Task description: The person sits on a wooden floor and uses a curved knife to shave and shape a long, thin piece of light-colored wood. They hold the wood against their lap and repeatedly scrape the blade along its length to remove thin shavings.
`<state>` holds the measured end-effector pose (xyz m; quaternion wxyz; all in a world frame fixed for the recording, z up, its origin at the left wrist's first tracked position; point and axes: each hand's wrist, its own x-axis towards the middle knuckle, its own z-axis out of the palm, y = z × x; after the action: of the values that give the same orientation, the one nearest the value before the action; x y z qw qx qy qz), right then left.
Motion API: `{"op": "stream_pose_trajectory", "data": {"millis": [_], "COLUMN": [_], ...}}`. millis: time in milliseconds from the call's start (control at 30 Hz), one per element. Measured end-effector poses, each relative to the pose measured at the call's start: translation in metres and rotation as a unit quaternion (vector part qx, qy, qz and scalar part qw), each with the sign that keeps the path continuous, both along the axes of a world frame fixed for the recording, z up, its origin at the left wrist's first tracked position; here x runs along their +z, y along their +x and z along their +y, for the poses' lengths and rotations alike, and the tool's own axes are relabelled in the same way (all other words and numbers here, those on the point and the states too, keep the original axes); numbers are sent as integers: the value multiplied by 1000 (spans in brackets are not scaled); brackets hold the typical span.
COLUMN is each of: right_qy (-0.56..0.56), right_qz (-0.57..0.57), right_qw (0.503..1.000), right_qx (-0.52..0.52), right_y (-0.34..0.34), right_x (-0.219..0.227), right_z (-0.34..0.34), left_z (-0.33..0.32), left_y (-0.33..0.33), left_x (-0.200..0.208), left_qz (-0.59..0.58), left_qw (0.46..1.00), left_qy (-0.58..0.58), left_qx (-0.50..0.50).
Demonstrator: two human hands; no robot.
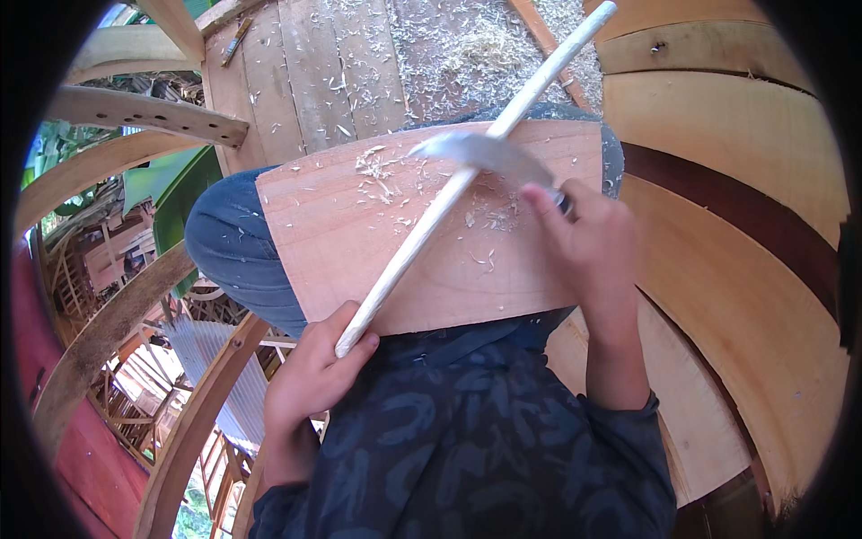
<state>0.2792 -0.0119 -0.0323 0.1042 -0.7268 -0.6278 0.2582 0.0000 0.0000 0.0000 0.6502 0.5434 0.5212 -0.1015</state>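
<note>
A wide wooden board (323, 234) lies across my lap, scattered with pale shavings. Slanting over it from lower left to upper right is a long whittled stick (417, 235). My left hand (325, 364) is wrapped round the stick's near end at the board's front edge. In my right hand (593, 235) is a knife with a curved, broad blade (485, 151), slightly blurred. Its blade crosses above the stick near the board's far edge; whether it touches the wood I cannot tell. Most of the knife's handle is hidden by my fingers.
Curved wooden planks (718, 117) rise along the right side. On the left, curved timber ribs (112, 332) stand with open gaps between them, a drop visible below. Plank flooring ahead is strewn with a shavings heap (489, 58). A small narrow object (236, 41) lies at far left.
</note>
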Motion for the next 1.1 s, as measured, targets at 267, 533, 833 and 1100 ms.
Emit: {"op": "stream_pose_trajectory", "data": {"millis": [267, 533, 833, 1100], "right_qy": [-82, -12, -28, 0], "right_qz": [-23, 85, 176, 281], "right_qw": [980, 996, 984, 959], "right_qx": [-182, -9, 32, -34], "right_y": [51, 3, 15, 11], "right_x": [2, 1, 24, 11], "right_z": [13, -5, -3, -5], "left_z": [-4, 12, 14, 19], "left_y": [-2, -16, -32, -45], "left_x": [10, 8, -5, -9], "left_qz": [15, 46, -28, -61], "left_qw": [999, 999, 992, 989], "left_qy": [-32, 12, -106, -129], "left_qx": [26, 18, 62, 35]}}
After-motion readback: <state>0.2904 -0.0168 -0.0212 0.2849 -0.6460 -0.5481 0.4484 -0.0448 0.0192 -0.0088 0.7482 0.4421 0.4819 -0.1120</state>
